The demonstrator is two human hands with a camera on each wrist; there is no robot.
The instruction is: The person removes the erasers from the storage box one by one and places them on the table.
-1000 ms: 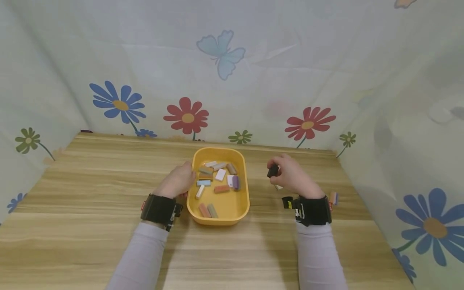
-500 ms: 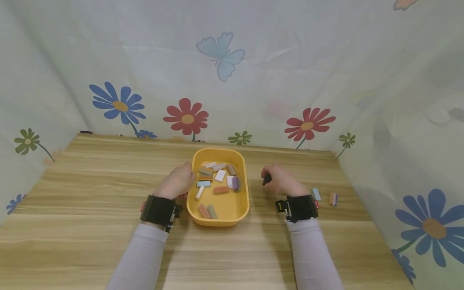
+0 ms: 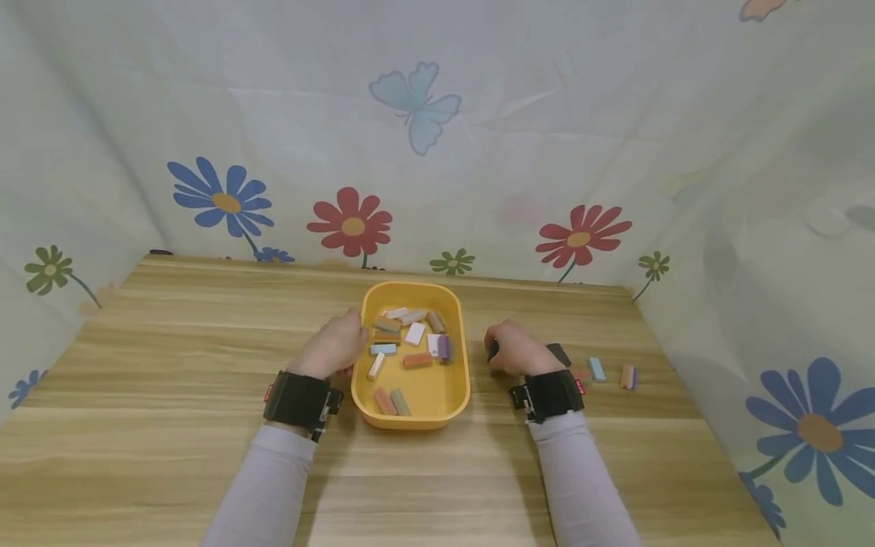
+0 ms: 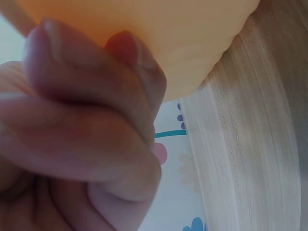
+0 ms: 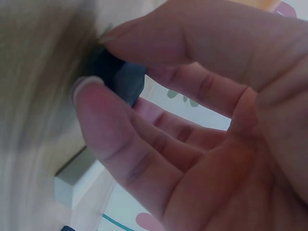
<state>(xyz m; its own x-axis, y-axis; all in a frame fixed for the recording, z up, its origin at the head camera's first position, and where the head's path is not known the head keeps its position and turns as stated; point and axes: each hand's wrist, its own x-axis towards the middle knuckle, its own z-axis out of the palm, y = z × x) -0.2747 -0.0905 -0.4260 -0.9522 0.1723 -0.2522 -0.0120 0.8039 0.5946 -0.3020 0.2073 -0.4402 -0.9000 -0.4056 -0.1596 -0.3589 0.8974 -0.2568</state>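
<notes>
My left hand [image 3: 331,345] holds the left side of a yellow plastic bin [image 3: 465,380]. In the left wrist view its curled fingers [image 4: 96,139] press against the bin's wall [image 4: 202,43]. Inside the bin lie several small oblong blocks, among them an orange-brown block [image 3: 418,359], a purple block [image 3: 444,348] and a light blue block [image 3: 383,349]. To the right of the bin, my right hand [image 3: 517,349] pinches a small black block [image 5: 129,82] between thumb and fingers, low over the table. The head view shows only a sliver of that block.
Right of my right hand, another black block [image 3: 559,354], a light blue block [image 3: 597,369], a partly covered reddish block [image 3: 582,376] and a tan-and-purple block [image 3: 628,377] lie on the wooden table [image 3: 437,486]. Flower-printed cloth [image 3: 478,175] closes off the back and sides.
My right hand has moved left and down toward the table with the black block, closer to the bin. Blocks behind the right wrist have come into view. My left hand stays on the bin.
</notes>
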